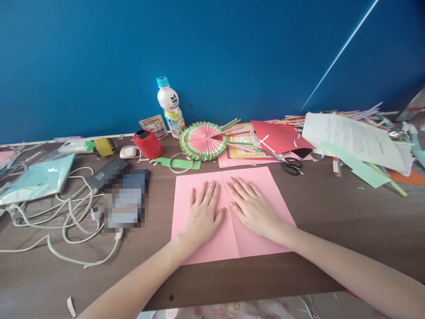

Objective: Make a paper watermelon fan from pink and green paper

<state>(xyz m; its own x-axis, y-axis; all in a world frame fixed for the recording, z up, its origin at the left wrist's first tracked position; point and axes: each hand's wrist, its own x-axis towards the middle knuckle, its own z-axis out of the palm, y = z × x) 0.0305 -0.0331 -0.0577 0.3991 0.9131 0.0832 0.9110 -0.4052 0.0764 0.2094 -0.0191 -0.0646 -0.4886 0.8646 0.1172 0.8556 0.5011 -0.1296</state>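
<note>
A sheet of pink paper (pixel 206 252) lies unfolded on the brown desk, with a crease running down its middle. My left hand (pixel 203 217) rests flat on the left half, fingers spread and pointing away from me. On the right half lies my right hand (pixel 250 206), palm down, its fingertips close to the crease near the far edge. Neither hand grips anything. Just beyond the paper sits a round pleated paper fan (pixel 204 141) in pink, green and white. A pair of scissors (pixel 290 165) with black handles lies past the sheet's far right corner.
A phone (pixel 128 199) with a white charging cable (pixel 69 261) and a dark power bank (pixel 109 173) lie at left. A drink bottle (pixel 171 108) stands against the blue wall. Red paper (pixel 282 136), printed white sheets (pixel 352 141) and paper strips crowd the back right.
</note>
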